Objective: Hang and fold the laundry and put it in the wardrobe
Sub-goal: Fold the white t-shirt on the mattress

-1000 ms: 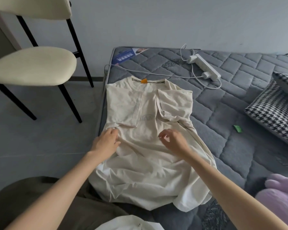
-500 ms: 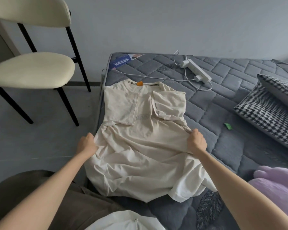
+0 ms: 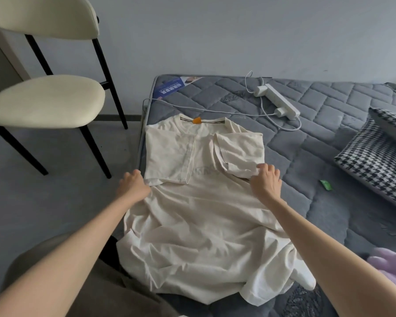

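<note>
arms outstretched, left hand [image 3: 133, 187] and right hand [image 3: 266, 182] grip the shirt [image 3: 204, 216].

T-shirt [image 3: 199, 216] lies on mattress [image 3: 329, 143], chair [image 3: 46, 99] to its left.

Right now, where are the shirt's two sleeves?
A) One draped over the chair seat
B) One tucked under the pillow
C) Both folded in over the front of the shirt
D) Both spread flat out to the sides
C: the sleeve nearer the chair and the one nearer the pillow both lie folded inward on the front of the shirt.
</note>
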